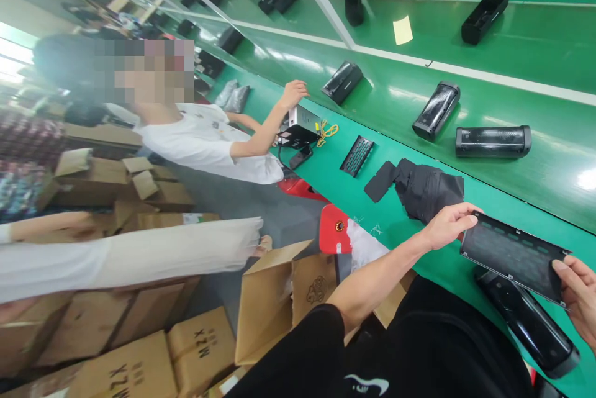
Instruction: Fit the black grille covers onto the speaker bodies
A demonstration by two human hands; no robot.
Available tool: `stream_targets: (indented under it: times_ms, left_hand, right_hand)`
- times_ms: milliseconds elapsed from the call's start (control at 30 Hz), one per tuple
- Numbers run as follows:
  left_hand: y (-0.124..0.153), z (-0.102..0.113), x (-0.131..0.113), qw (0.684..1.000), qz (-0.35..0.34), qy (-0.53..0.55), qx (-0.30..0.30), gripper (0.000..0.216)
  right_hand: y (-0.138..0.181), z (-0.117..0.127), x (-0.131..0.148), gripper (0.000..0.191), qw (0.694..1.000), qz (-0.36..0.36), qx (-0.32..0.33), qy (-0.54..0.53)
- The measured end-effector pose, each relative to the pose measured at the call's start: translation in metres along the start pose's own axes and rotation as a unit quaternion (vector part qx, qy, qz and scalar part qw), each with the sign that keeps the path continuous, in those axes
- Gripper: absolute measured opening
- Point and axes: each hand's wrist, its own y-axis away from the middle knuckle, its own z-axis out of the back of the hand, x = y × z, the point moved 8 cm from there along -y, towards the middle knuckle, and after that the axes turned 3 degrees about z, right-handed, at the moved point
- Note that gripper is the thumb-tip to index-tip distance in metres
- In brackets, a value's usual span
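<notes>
Between my two hands is a black speaker grille panel (512, 252), its slotted inner face turned up. My left hand (449, 224) pinches its left end, thumb on top. At the opposite end my right hand (575, 286) grips the edge between thumb and fingers, partly cut off by the frame. Below the panel a glossy black speaker (531, 323) lies on the green table, partly covered by it. Just beyond my left hand sits a pile of black cloth pieces (426, 190). A slotted black grille (357, 156) lies farther left.
Several black speakers, such as one lying sideways (492, 141), rest on the green conveyor belt (535, 193). A co-worker in a white top (205, 137) sits to the left by a metal box (300, 125). Cardboard boxes (200, 348) and a red stool (331, 230) stand below the table.
</notes>
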Motion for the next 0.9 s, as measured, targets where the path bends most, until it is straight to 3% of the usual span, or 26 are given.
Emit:
stream_targets:
  times_ms: [400, 900]
  left_hand:
    - [0.002, 0.0, -0.006, 1.0, -0.019, -0.005, 0.007, 0.054]
    - [0.006, 0.005, -0.009, 0.996, -0.045, 0.034, 0.066, 0.062]
  right_hand:
    - [0.005, -0.006, 0.003, 0.067, 1.0, 0.014, 0.019, -0.003]
    - [0.017, -0.018, 0.015, 0.074, 1.0, 0.027, 0.008, -0.012]
